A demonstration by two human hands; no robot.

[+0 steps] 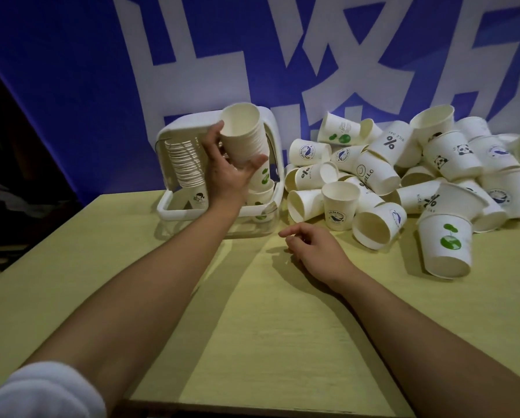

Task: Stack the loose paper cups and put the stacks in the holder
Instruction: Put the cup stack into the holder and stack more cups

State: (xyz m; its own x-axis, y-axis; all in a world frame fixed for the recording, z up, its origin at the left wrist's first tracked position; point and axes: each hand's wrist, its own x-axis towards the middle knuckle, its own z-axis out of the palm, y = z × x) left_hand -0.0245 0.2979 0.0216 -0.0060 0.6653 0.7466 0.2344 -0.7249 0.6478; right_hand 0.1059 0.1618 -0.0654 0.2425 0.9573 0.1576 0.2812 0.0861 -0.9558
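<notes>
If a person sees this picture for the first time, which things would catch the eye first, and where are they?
Probably first the left hand, raised at the centre and gripping a stack of paper cups in front of the white holder, whose left side already carries a tall stack. Next, the big heap of loose printed cups on the right of the yellow table. The right hand rests there, holding nothing.

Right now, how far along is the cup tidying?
Partly done. One tall stack already stands in the white holder. The left hand grips another stack of cups at the holder's opening. The right hand rests on the table, and a large pile of loose cups remains.
</notes>
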